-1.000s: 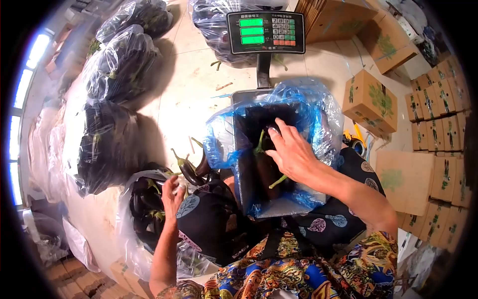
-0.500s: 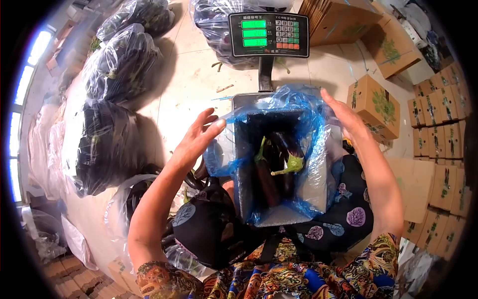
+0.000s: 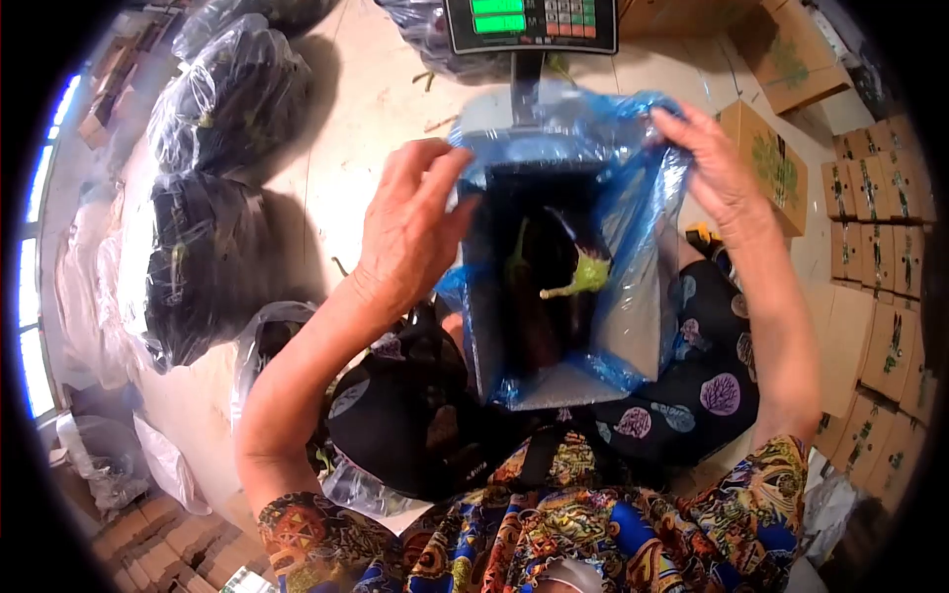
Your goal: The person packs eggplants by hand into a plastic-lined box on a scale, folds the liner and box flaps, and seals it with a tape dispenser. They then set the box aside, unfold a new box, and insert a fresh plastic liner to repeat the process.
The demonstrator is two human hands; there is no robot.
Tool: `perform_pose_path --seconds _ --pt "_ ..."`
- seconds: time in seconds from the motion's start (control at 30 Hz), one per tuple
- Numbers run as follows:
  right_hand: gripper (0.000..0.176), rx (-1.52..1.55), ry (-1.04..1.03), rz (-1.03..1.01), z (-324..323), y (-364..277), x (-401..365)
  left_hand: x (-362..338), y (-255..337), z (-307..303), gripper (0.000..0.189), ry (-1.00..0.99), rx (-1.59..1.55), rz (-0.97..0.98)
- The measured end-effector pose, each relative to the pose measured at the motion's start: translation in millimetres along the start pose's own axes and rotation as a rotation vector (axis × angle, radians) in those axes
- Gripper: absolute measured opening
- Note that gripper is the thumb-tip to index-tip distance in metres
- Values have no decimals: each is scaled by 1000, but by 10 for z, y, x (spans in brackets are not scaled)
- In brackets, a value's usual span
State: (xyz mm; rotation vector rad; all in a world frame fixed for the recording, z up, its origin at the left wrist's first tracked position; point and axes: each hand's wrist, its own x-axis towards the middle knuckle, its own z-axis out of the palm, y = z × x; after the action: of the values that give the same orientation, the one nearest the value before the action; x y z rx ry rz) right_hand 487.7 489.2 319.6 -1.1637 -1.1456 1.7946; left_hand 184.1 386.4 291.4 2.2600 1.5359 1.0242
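Note:
A box (image 3: 633,361) with grey inner flaps stands in front of me, lined with a blue plastic bag (image 3: 643,227). Dark purple eggplants lie inside it; the green stem end of one eggplant (image 3: 591,271) shows clearly, while the deeper part is dark. My right hand (image 3: 720,163) grips the bag's rim at the far right corner. At the far left edge of the liner is my left hand (image 3: 410,217), its fingers bent and the thumb apart from them, with no plastic visible between. A scale display (image 3: 531,22) with green digits rises behind the box.
Clear bags of eggplants (image 3: 203,267) line the floor on the left. A printed carton (image 3: 766,163) sits beyond my right hand, and stacked cartons (image 3: 870,247) fill the far right. More flat cardboard (image 3: 168,539) lies at lower left.
My left hand has moved inward to the liner's edge, its fingers bending. My right hand has closed on the bag's rim and raised it. The view has shifted, so the scale display sits higher.

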Motion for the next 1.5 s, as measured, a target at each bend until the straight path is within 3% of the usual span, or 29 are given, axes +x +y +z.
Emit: perform_pose_path --seconds 0.13,0.2,0.3,0.33,0.4,0.47,0.5,0.53,0.6,0.63,0.67,0.73,0.77,0.8,0.87,0.93,0.97,1.0,1.03,1.07,1.13,1.2,1.27,1.33,1.4,1.5 --pt "19 -37 -8 -77 -7 -58 -212 29 376 271 44 -410 -50 172" --pt "19 -59 4 -75 66 -60 -307 -30 538 553 35 -599 101 155" --pt "18 -110 111 -147 19 -27 -360 65 645 810 33 -1085 124 37" --pt "18 -121 150 -180 7 -26 -361 25 608 861 33 -1033 24 -10" --pt "20 -453 387 -436 58 -64 -441 -65 509 943 33 -925 -169 -94" --pt "21 -841 620 -623 173 -221 -613 -150 348 886 35 -798 -585 -370" --pt "20 -746 535 -642 279 -255 -739 -150 356 769 34 -740 -686 -499" --pt "18 -675 440 -497 431 -267 -907 -131 406 624 33 -679 -782 -628" --pt "15 -731 183 -410 688 -175 -1122 -125 486 452 29 -590 -972 -768" --pt "19 -796 -49 -174 734 -178 -1218 -87 518 333 29 -593 -922 -703" --pt "26 -496 -162 96 776 -65 -1243 -74 587 258 29 -551 -939 -661" --pt "65 -203 -146 381 779 283 -1259 -121 710 147 28 -468 -972 -574" --pt "68 8 -64 394 759 489 -1245 -177 744 147 27 -438 -1012 -557" --pt "73 216 14 403 756 601 -1213 -294 711 251 22 -395 -873 -418" --pt "57 484 -75 313 707 530 -1060 -401 845 262 22 -354 -583 4" --pt "42 409 -90 264 704 577 -992 -517 879 330 30 -655 -524 -16" --pt "34 418 -45 259 679 646 -988 -529 809 372 35 -777 -404 164" --pt "41 261 67 265 812 546 -1044 -534 706 415 41 -894 -280 337" --pt "47 60 72 235 870 525 -1087 -495 622 441 35 -1097 -192 282" --pt "53 -139 73 203 902 511 -1110 -471 539 432 28 -1096 -146 131" --pt "70 -222 67 246 904 546 -1121 -316 497 275 27 -869 137 25" --pt "78 -308 101 241 870 792 -1092 -316 134 396 34 -466 221 156" --pt "86 -615 97 203 793 1060 -1033 -218 145 313 37 -331 316 115" --pt "88 -837 103 127 833 1204 -1013 -192 41 312 40 -288 296 119" --pt "94 -1011 64 286 906 1293 -952 -175 -31 324 40 -279 250 90" --pt "92 -1034 20 281 946 1406 -858 -181 -102 340 40 -341 272 62"
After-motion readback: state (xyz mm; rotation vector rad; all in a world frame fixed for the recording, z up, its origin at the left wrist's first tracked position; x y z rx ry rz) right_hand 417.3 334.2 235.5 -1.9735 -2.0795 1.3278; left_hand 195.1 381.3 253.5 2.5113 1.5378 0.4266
